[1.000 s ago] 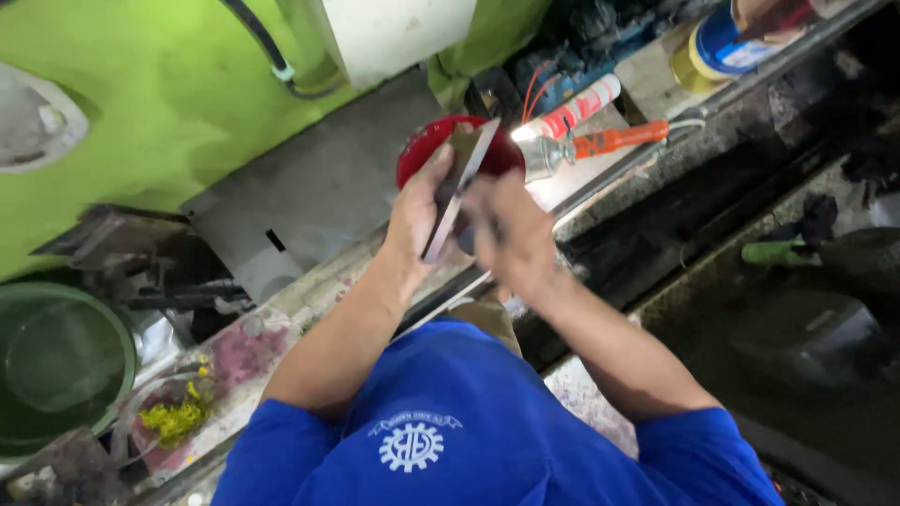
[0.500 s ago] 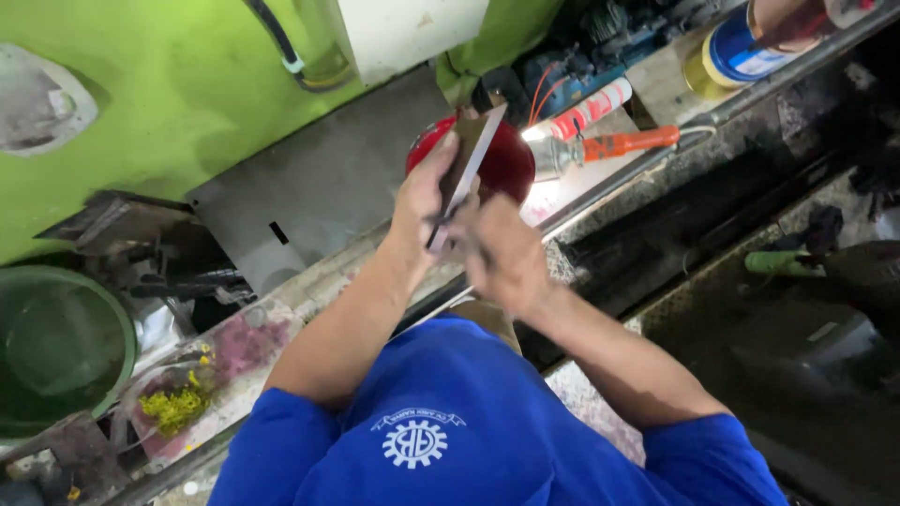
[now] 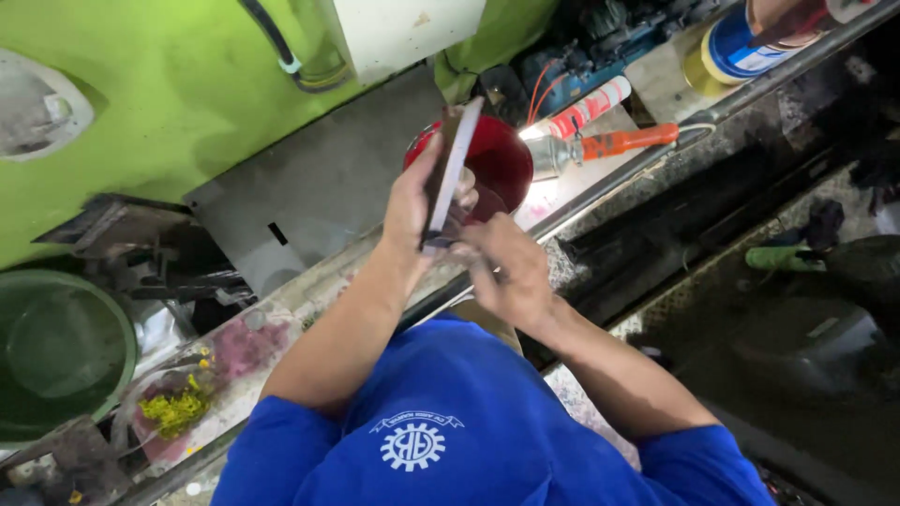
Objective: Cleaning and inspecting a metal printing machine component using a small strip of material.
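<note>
Standing close by, I watched a person in a blue shirt point(image 3: 450, 422) working over a cluttered bench point(image 3: 281, 309). The left hand point(image 3: 412, 201) was raised and closed around a thin, flat grey plate point(image 3: 453, 159), gripping it along its lower edge so that the piece stood nearly upright, tilted slightly away, with its narrow edge turned toward the camera. The right hand point(image 3: 506, 267) sat just below and beside the left, fingers curled in at the plate's bottom end; I could not tell whether it pinched the plate itself or some small tool, because the fingertips were hidden behind the piece. The two hands were close together, almost touching.

Behind the plate lay a round red part point(image 3: 502, 159), glossy and partly covered by the hands. To its right on the bench rested a tool with an orange handle point(image 3: 623, 142), and near it a white and red spray can point(image 3: 586, 108) lay on its side. A tin with a blue and yellow wall point(image 3: 727, 52) stood at the far right end. A green machine housing point(image 3: 159, 103) filled the upper left, with a grey metal sheet point(image 3: 309, 187) leaning below it. At the left edge sat a green bucket point(image 3: 56, 351), and beside it a clear container holding yellow scraps point(image 3: 173, 412).
</note>
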